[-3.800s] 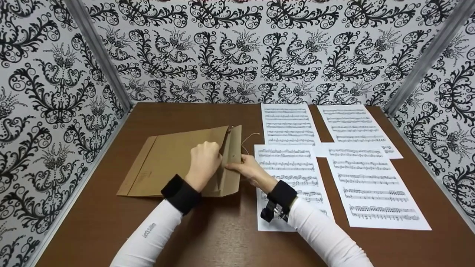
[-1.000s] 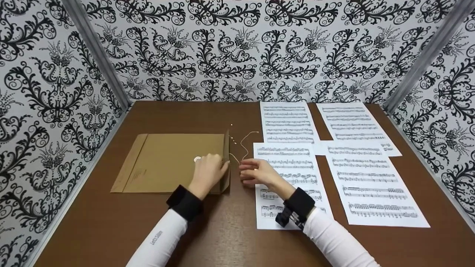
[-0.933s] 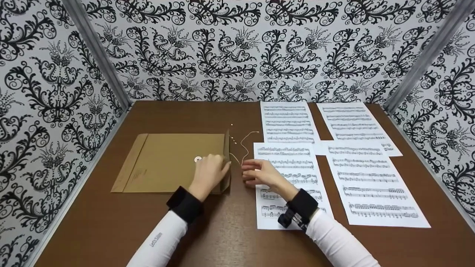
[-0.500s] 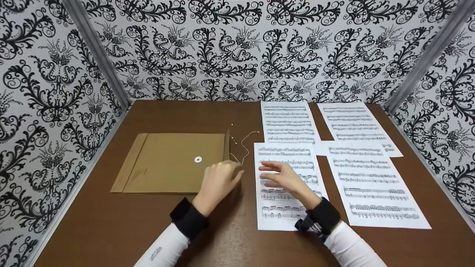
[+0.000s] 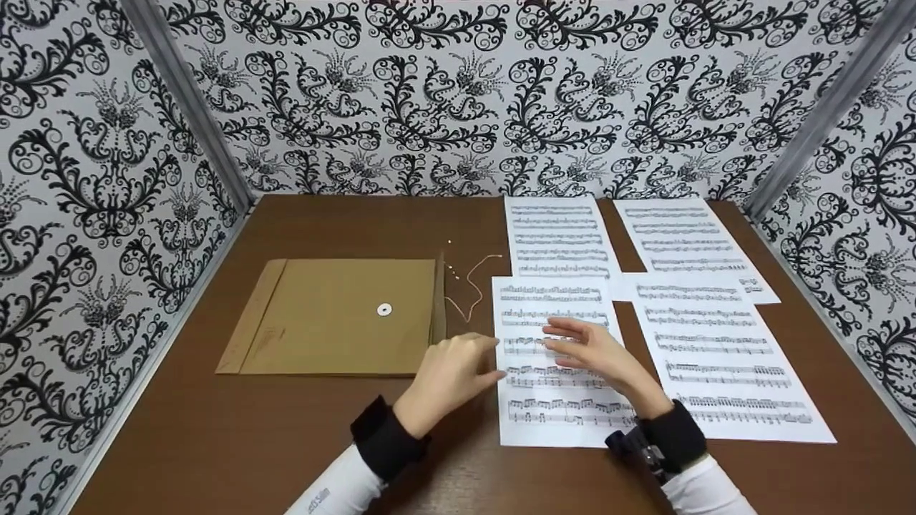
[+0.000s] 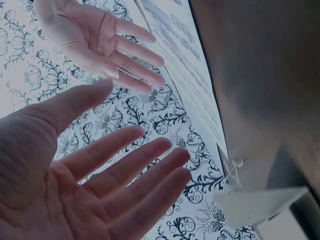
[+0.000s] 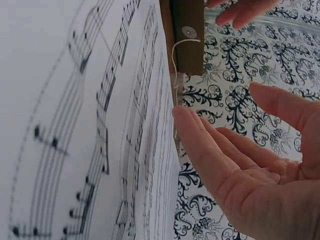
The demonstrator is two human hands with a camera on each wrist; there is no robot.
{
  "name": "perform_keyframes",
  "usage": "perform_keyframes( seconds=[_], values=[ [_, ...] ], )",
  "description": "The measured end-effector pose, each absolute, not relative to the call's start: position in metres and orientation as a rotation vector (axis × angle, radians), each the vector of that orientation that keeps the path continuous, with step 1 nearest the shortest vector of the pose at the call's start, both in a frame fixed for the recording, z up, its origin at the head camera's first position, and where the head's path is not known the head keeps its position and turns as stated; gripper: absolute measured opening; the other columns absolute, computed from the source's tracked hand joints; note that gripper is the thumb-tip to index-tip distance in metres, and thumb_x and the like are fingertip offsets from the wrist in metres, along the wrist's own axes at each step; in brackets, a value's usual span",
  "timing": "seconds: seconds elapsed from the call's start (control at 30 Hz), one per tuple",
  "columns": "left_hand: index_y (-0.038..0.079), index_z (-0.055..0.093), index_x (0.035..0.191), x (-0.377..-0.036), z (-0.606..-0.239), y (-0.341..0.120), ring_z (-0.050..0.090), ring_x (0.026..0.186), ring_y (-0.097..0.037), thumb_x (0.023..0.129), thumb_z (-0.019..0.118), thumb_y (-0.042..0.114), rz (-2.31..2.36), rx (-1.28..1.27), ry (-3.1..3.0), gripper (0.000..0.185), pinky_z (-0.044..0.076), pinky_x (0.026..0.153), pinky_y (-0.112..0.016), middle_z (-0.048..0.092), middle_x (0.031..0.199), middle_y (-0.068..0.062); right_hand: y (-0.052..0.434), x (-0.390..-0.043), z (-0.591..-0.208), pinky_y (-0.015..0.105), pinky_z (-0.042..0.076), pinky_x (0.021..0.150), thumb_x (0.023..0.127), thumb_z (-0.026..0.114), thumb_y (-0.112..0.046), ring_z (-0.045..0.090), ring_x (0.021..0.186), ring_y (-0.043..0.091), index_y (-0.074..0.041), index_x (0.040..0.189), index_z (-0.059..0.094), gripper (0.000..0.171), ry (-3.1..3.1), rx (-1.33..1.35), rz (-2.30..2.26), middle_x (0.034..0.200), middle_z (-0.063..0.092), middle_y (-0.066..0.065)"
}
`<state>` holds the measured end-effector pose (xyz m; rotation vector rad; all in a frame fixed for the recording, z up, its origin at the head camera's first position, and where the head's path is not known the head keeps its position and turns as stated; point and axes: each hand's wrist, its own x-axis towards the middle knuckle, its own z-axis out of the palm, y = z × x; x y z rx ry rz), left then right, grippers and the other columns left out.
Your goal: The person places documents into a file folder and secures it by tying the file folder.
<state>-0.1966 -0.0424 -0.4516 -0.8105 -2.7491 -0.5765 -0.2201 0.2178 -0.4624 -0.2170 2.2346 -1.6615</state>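
A brown envelope (image 5: 336, 315) lies flat on the table, its white button (image 5: 384, 310) showing and its flap (image 5: 439, 304) standing up along the right edge. A loose string (image 5: 472, 286) trails from the flap. My left hand (image 5: 454, 372) hovers with straight fingers at the left edge of the near-left sheet of music (image 5: 554, 400). My right hand (image 5: 597, 354) hovers over that sheet, fingers straight. Both wrist views show bare palms: the left hand (image 6: 100, 185) and the right hand (image 7: 250, 170) hold nothing. The flap with its string (image 7: 187, 40) shows in the right wrist view.
More sheets of music lie on the brown table (image 5: 215, 429): one at the back centre (image 5: 558, 236), one at the back right (image 5: 687, 243), one at the near right (image 5: 723, 357). Patterned walls (image 5: 100, 179) close in the left, back and right sides.
Both hands let go of the envelope and its flap and moved right and toward me, now over the near-left sheet. The envelope lies flat with its button uncovered.
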Motion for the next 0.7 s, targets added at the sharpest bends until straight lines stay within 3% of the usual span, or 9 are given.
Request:
perform_keyframes(
  seconds=[0.23,0.47,0.7],
  values=[
    [0.011,0.073,0.123,-0.194,-0.458,-0.032,0.076,0.101,-0.024,0.083,0.083,0.038,-0.537,-0.897,-2.802,0.050,0.063,0.078,-0.038,0.076,0.120,-0.005,0.243,-0.215,-0.463,0.038,0.056,0.105,0.102,0.062,-0.021,0.050,0.140,0.047,0.013,0.155,0.026,0.073,2.257,-0.208,-1.644,0.158,0.036,0.035],
    [0.011,0.070,0.126,-0.192,-0.467,-0.027,0.074,0.105,-0.024,0.075,0.089,0.045,-0.444,-0.929,-2.862,0.064,0.062,0.081,-0.037,0.073,0.125,-0.006,0.266,-0.214,-0.464,0.034,0.057,0.103,0.103,0.061,-0.021,0.045,0.144,0.047,0.014,0.156,0.022,0.074,2.274,-0.157,-1.600,0.160,0.033,0.036],
    [0.010,0.061,0.136,-0.191,-0.473,-0.028,0.065,0.128,-0.031,0.067,0.092,0.050,-0.336,-0.958,-2.943,0.085,0.058,0.101,-0.042,0.065,0.141,-0.011,0.284,-0.214,-0.464,0.035,0.056,0.105,0.104,0.059,-0.022,0.045,0.144,0.048,0.014,0.156,0.020,0.074,2.327,-0.155,-1.572,0.161,0.030,0.037]
  ],
)
